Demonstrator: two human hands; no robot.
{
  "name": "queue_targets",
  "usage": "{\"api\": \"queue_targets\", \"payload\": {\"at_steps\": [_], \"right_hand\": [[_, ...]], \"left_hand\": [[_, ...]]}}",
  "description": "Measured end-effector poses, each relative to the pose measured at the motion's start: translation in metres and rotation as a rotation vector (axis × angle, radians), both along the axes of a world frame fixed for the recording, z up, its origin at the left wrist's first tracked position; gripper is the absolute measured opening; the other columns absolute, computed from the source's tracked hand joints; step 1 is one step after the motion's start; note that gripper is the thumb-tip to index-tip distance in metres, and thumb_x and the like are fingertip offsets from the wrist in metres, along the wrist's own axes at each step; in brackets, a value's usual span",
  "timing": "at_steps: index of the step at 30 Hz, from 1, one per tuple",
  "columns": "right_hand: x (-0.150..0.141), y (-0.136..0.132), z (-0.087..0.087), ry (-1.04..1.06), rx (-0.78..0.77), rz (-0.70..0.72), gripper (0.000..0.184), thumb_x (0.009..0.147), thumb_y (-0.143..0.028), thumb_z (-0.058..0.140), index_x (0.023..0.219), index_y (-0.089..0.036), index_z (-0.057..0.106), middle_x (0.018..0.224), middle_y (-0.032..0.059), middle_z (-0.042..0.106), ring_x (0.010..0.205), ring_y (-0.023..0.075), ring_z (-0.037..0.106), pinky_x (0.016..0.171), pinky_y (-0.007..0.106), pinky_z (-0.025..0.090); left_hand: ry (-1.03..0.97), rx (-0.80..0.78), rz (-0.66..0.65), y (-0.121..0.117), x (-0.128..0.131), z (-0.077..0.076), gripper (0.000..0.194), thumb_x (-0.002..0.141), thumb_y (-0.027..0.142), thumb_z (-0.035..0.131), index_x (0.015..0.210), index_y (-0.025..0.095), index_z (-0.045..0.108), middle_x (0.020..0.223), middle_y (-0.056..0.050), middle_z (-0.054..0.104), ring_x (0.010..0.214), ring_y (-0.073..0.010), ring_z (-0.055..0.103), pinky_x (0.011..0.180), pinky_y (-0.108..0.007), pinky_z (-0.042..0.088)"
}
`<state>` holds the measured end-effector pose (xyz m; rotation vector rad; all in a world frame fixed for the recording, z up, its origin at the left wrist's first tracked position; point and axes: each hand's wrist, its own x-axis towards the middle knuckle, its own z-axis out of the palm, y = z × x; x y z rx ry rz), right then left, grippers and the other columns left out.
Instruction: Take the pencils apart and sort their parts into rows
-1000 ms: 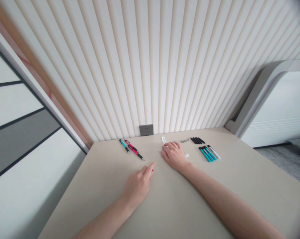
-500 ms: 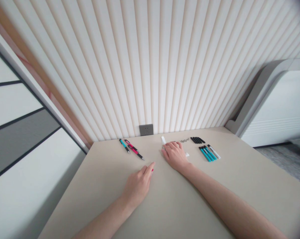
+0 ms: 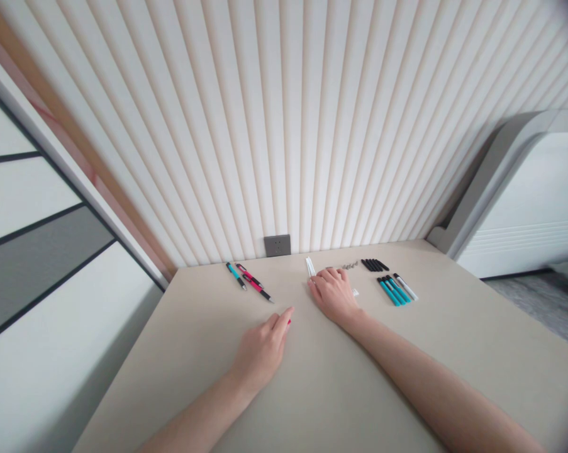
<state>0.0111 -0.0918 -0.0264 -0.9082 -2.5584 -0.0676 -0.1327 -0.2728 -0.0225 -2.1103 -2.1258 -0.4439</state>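
My left hand (image 3: 261, 346) is closed over the middle of the table, and a small end of a red pen barrel (image 3: 289, 322) shows beside its fingers. Farther forward, my right hand (image 3: 333, 292) rests low over the tabletop with its fingers curled down; whatever they grip is hidden. Thin white pen refills (image 3: 310, 267) lie at its fingertips, partly covered by the hand. Several small metal springs (image 3: 350, 265) are just behind it, and a small whitish piece (image 3: 355, 292) shows by its right side. Left of both hands lie a teal pen (image 3: 235, 276) and two red pens (image 3: 257, 287) with black grips.
On the right of the beige table (image 3: 312, 390) are several black grips (image 3: 374, 265), a row of teal barrels (image 3: 394, 291) and one white barrel (image 3: 406, 286). A dark socket (image 3: 277, 245) sits on the ribbed wall behind. A grey-white headboard (image 3: 524, 195) stands at the right.
My right hand has shifted very slightly to the right, and a little more of the refills shows. My left hand and the pens stay put.
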Motion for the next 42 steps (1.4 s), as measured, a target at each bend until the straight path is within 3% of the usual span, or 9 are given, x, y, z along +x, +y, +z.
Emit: {"api": "queue_targets", "payload": {"at_steps": [17,42], "right_hand": [[0.0004,0.0009,-0.0002,0.026,-0.008,0.066,0.032,0.102,-0.034,0.04,0.104,-0.023,0.07,0.113,0.0069,0.07,0.107,0.0222,0.055,0.098,0.04,0.027],[0.0007,0.0012,-0.0015,0.049,0.003,0.083,0.031,0.102,-0.031,0.041,0.101,-0.024,0.071,0.109,0.0063,0.071,0.106,0.0213,0.056,0.102,0.04,0.024]], "left_hand": [[-0.005,-0.022,0.006,-0.0003,0.0013,0.0037,0.039,0.101,0.02,0.031,0.135,0.02,0.051,0.103,-0.008,0.072,0.083,-0.0191,0.071,0.068,-0.026,0.055],[0.009,-0.012,0.004,-0.0005,0.0014,0.0037,0.038,0.101,0.02,0.032,0.133,0.02,0.052,0.101,-0.008,0.072,0.082,-0.0186,0.071,0.065,-0.025,0.054]]}}
